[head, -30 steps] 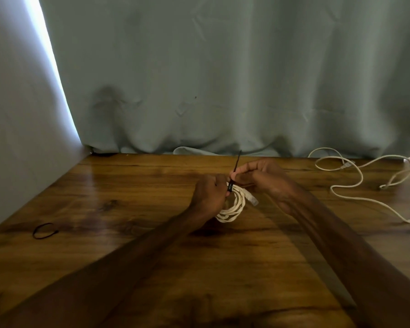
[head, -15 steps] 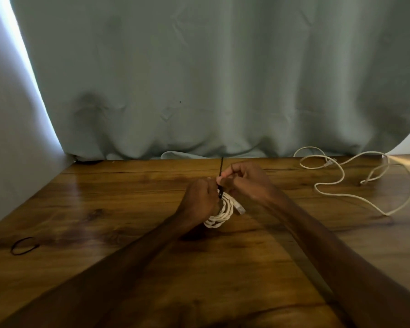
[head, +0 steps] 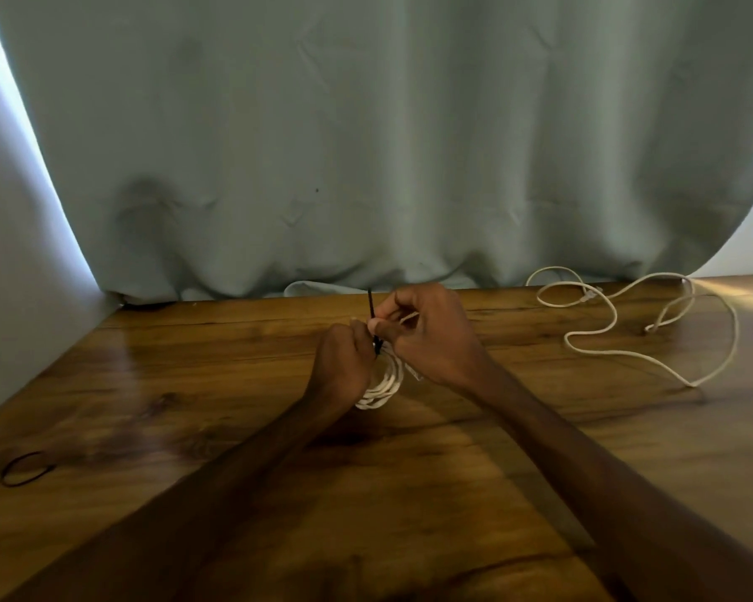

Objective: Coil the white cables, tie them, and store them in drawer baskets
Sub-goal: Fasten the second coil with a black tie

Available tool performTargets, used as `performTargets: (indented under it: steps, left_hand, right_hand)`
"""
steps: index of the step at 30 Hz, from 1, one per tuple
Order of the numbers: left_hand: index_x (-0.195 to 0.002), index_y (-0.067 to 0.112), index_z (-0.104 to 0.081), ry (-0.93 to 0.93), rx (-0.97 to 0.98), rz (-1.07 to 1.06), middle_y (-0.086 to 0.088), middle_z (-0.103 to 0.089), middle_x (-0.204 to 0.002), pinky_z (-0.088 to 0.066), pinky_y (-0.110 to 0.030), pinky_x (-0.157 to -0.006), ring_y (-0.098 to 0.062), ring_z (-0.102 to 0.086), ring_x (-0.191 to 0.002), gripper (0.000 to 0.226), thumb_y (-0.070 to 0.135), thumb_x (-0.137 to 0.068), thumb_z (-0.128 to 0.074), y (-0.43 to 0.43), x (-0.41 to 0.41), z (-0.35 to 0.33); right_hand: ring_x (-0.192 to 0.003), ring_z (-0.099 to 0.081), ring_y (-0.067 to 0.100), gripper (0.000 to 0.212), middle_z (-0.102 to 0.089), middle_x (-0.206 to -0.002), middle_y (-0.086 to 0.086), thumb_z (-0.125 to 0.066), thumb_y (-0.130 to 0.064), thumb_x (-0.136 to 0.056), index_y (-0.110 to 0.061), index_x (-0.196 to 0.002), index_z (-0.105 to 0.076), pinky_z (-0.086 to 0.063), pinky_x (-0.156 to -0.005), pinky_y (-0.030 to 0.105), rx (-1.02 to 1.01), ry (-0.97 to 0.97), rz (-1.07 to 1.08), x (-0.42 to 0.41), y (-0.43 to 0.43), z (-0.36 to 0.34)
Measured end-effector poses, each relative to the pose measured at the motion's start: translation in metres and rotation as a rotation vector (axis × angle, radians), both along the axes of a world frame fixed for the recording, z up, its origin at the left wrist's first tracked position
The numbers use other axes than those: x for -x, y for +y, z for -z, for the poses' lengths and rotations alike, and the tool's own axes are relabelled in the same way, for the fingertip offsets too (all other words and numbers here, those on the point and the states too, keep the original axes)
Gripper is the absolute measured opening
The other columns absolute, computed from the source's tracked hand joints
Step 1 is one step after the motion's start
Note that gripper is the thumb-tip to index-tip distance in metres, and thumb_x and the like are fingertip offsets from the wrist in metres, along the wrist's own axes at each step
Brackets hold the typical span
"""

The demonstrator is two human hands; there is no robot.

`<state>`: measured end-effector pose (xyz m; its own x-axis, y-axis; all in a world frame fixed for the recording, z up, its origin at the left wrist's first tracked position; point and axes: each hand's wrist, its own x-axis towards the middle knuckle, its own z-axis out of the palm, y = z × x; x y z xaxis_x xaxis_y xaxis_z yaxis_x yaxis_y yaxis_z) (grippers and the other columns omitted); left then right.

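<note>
Obs: left hand grips white coil; right hand pinches black tie just above coil. Risk: fingers slip, loops spring apart.

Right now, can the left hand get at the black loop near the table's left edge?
Probably yes, but not freely. The left hand grips the coil while the right hand pinches the tie. Only bare table shows between it and the loop; it must let go first.
</note>
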<state>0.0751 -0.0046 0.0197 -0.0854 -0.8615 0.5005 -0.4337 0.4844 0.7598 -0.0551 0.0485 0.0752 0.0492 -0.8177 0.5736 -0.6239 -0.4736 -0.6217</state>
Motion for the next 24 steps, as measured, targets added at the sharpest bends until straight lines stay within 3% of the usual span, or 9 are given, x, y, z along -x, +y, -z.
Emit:
performTargets:
  steps: [2,6,9,11,13,15,17,20,24]
  left_hand:
    - [-0.049,0.012,-0.045,-0.005,0.031,0.025,-0.002,-0.046,-0.043,-0.032,-0.019,-0.045,-0.008,-0.044,-0.036,0.062,0.012,-0.110,-0.034,0.000,0.000,0.003]
    - [-0.056,-0.007,-0.058,0.033,0.029,0.040,-0.018,-0.059,-0.050,-0.044,-0.042,-0.052,-0.019,-0.053,-0.043,0.065,0.020,-0.110,-0.033,0.003,0.001,0.000]
    - [-0.055,0.003,-0.060,0.072,-0.011,0.038,-0.008,-0.057,-0.046,-0.044,-0.033,-0.051,-0.013,-0.052,-0.040,0.064,0.018,-0.111,-0.034,0.004,0.003,-0.001]
    - [-0.056,0.006,-0.060,0.077,-0.011,0.031,-0.007,-0.056,-0.047,-0.043,-0.032,-0.052,-0.010,-0.050,-0.041,0.061,0.016,-0.111,-0.035,0.004,0.000,0.000]
    - [-0.055,0.006,-0.058,0.068,-0.011,0.001,-0.014,-0.057,-0.051,-0.042,-0.031,-0.052,-0.016,-0.051,-0.047,0.058,0.014,-0.109,-0.037,0.004,-0.002,-0.001]
    - [-0.053,0.013,-0.055,0.069,-0.033,-0.040,-0.007,-0.055,-0.051,-0.036,-0.021,-0.047,-0.018,-0.052,-0.051,0.057,0.015,-0.107,-0.039,0.005,-0.003,-0.003]
    - [-0.052,0.015,-0.056,0.074,-0.077,-0.054,-0.001,-0.056,-0.051,-0.040,-0.022,-0.051,-0.018,-0.055,-0.053,0.056,0.018,-0.106,-0.041,0.006,-0.002,-0.005]
    - [-0.054,0.015,-0.062,0.086,-0.155,-0.051,0.000,-0.060,-0.050,-0.047,-0.034,-0.061,-0.020,-0.059,-0.054,0.059,0.027,-0.107,-0.038,0.005,-0.004,-0.005]
    - [-0.050,0.018,-0.054,0.071,-0.171,-0.092,0.008,-0.053,-0.039,-0.036,-0.028,-0.055,-0.013,-0.053,-0.047,0.067,0.038,-0.111,-0.033,0.007,-0.002,-0.008]
  right_hand:
    - [-0.072,-0.072,0.005,0.004,-0.076,-0.079,-0.005,-0.081,-0.012,-0.086,-0.014,-0.087,-0.078,-0.056,-0.065,0.015,-0.065,-0.045,0.004,0.007,-0.005,0.002]
    - [-0.078,-0.075,0.012,0.012,-0.079,-0.084,-0.001,-0.079,-0.017,-0.089,-0.011,-0.099,-0.078,-0.059,-0.071,0.023,-0.201,-0.206,-0.077,0.019,-0.013,0.008]
    - [-0.065,-0.071,0.015,0.022,-0.075,-0.070,-0.002,-0.074,-0.033,-0.092,-0.015,-0.104,-0.078,-0.056,-0.068,0.026,-0.379,-0.169,-0.124,0.024,-0.011,0.008]
    - [-0.055,-0.062,0.009,0.023,-0.073,-0.066,-0.003,-0.075,-0.029,-0.092,-0.011,-0.106,-0.077,-0.051,-0.060,0.022,-0.467,-0.148,-0.183,0.027,-0.010,0.008]
    - [-0.063,-0.068,0.007,0.021,-0.079,-0.081,0.002,-0.078,-0.017,-0.090,-0.004,-0.107,-0.076,-0.054,-0.058,0.020,-0.524,-0.194,-0.246,0.030,-0.010,0.007]
    - [-0.078,-0.074,0.019,0.023,-0.080,-0.094,0.011,-0.078,-0.009,-0.088,0.001,-0.108,-0.074,-0.062,-0.063,0.025,-0.553,-0.251,-0.292,0.031,-0.011,0.007]
    - [-0.078,-0.074,0.023,0.023,-0.080,-0.095,0.014,-0.078,-0.006,-0.088,0.003,-0.108,-0.073,-0.062,-0.064,0.028,-0.548,-0.269,-0.296,0.030,-0.010,0.007]
    - [-0.065,-0.071,0.014,0.021,-0.080,-0.091,0.014,-0.077,-0.004,-0.088,0.004,-0.106,-0.074,-0.059,-0.057,0.024,-0.539,-0.266,-0.273,0.030,-0.010,0.007]
    - [-0.071,-0.069,0.024,0.019,-0.079,-0.089,0.017,-0.079,-0.006,-0.086,0.001,-0.103,-0.075,-0.060,-0.061,0.027,-0.535,-0.241,-0.237,0.034,-0.012,0.009]
